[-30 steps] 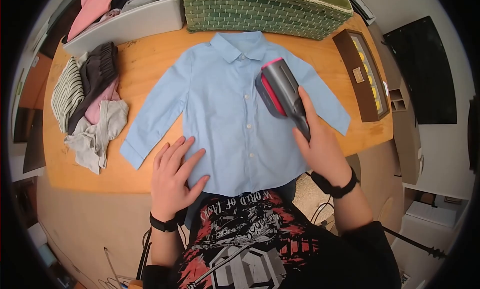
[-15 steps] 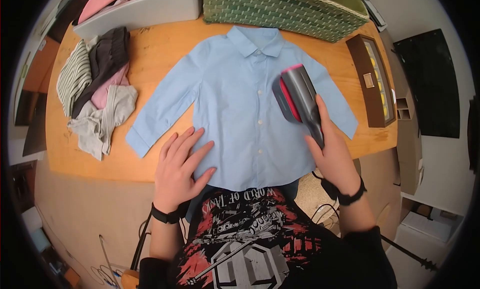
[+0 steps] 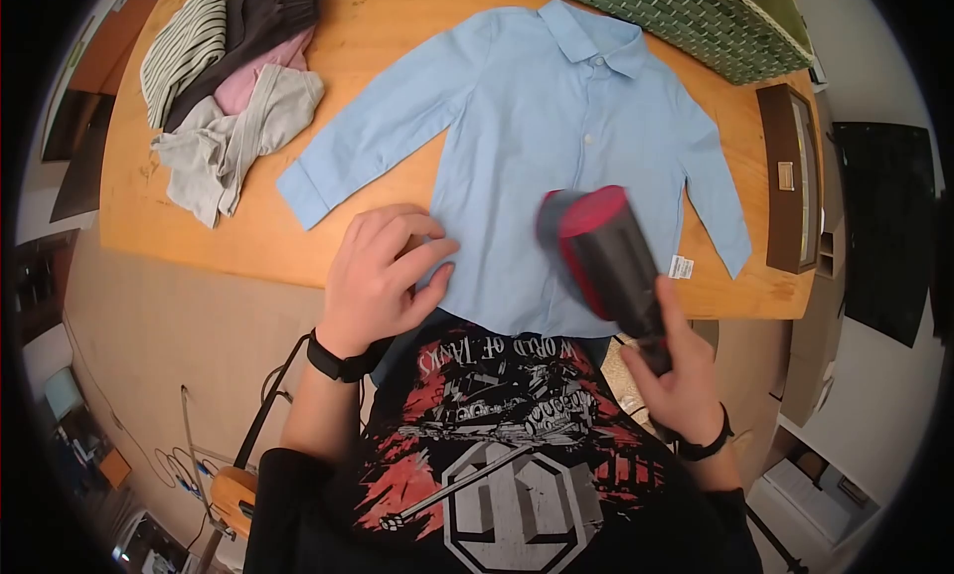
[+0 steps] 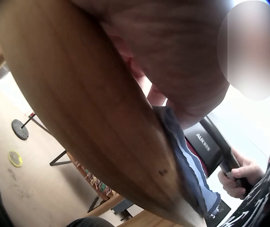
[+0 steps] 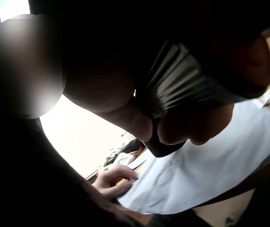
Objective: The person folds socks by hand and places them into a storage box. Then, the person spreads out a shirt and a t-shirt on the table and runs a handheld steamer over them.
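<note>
A light blue button-up shirt (image 3: 507,176) lies front up on the wooden table (image 3: 219,246), its hem at the near edge. My left hand (image 3: 383,276) rests at the shirt's lower left side, fingers bent and thumb close to the index finger. The right hand (image 3: 681,380) grips the handle of a dark handheld appliance (image 3: 611,261) with a pink-red rim, tilted over the shirt's lower front; whether it touches the cloth cannot be told. In the left wrist view the appliance (image 4: 203,142) shows behind hanging blue cloth (image 4: 196,175). A white label (image 3: 681,267) sticks out at the shirt's right side.
Crumpled clothes (image 3: 234,97), striped, dark, pink and grey, lie at the table's left. A green woven basket (image 3: 696,22) stands at the back right, and a brown box (image 3: 785,181) with a clear-windowed lid lies along the right edge.
The appliance has moved down the shirt toward the hem and tilted. My left fingers, spread flat before, are now bent. The label has come into sight, and the head view has shifted.
</note>
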